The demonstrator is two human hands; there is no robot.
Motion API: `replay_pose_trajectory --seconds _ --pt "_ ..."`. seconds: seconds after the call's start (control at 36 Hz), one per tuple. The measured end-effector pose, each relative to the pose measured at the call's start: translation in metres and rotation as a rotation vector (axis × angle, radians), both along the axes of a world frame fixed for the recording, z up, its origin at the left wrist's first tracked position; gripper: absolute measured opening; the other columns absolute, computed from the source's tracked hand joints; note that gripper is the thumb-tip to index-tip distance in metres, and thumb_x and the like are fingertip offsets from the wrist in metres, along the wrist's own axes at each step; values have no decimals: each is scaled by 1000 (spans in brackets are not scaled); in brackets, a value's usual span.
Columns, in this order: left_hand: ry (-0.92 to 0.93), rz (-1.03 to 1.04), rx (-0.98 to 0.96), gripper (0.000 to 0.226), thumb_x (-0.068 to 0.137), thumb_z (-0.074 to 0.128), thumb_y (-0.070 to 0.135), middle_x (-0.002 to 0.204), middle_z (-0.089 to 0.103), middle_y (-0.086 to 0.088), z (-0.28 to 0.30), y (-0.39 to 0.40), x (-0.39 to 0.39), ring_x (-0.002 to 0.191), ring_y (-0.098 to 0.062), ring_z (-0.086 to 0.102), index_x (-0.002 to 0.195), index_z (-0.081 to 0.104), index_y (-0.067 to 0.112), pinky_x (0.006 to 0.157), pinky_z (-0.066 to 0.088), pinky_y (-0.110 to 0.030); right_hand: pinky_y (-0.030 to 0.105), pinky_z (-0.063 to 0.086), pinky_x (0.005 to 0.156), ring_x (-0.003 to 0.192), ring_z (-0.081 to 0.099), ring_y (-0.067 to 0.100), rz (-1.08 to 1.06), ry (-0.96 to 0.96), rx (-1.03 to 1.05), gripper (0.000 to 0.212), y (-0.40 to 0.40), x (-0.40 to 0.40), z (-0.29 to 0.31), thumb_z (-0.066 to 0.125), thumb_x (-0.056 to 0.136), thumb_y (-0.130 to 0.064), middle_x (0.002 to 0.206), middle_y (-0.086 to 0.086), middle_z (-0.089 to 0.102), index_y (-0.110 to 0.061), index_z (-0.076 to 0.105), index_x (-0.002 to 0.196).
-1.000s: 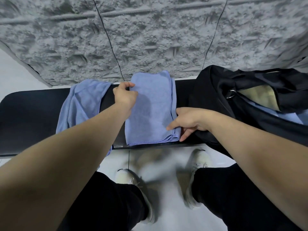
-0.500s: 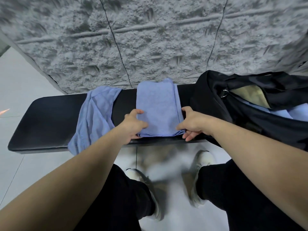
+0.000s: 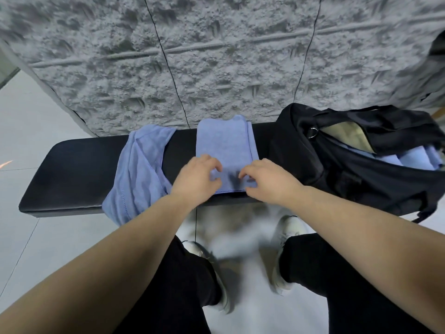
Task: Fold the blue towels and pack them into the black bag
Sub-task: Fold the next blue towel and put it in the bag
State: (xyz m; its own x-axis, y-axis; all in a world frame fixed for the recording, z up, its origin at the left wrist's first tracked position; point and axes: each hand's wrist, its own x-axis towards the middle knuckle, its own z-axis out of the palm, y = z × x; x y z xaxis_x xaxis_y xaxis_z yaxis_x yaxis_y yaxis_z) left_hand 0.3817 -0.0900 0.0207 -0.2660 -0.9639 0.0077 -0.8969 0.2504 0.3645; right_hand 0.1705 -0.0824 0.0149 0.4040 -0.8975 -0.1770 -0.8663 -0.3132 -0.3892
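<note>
A blue towel folded into a long strip lies across the middle of the black bench. My left hand and my right hand sit side by side at its near end. Each has fingers curled on top and the thumb at the near edge, pinching the cloth. A second blue towel lies unfolded and crumpled to the left, hanging over the bench's front edge. The black bag stands open on the bench's right end, with folded blue towels inside.
A rough grey wall rises directly behind the bench. My legs in black trousers and white shoes stand on the pale tiled floor just before the bench. The bench's left part is bare black padding.
Both hands have come in from the towel's outer sides to its near end, closer together, with fingers now curled over the edge. The towel itself has not shifted.
</note>
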Motion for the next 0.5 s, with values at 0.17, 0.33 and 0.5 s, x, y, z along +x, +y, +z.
replay_pose_trajectory --seconds 0.17,0.33,0.5 --pt "-180 -228 132 37 84 65 26 118 52 2 -19 8 -13 110 -22 47 120 56 20 83 36 -29 40 43 94 109 46 22 129 73 -30 38 -3 14 -15 66 84 -40 115 -3 52 -26 58 119" --pt "-218 -268 134 44 83 62 9 123 49 5 -22 9 -12 115 -20 43 124 54 23 87 38 -29 28 39 87 97 38 15 177 82 -5 42 -4 10 -17 70 82 -28 115 -4 49 -22 55 121" --pt "-271 -330 24 50 78 57 -2 121 47 0 -27 19 -11 108 -23 45 123 51 19 82 41 -34 40 44 88 98 43 23 220 146 -76 41 4 7 -22 62 80 -7 113 4 48 -15 51 118"
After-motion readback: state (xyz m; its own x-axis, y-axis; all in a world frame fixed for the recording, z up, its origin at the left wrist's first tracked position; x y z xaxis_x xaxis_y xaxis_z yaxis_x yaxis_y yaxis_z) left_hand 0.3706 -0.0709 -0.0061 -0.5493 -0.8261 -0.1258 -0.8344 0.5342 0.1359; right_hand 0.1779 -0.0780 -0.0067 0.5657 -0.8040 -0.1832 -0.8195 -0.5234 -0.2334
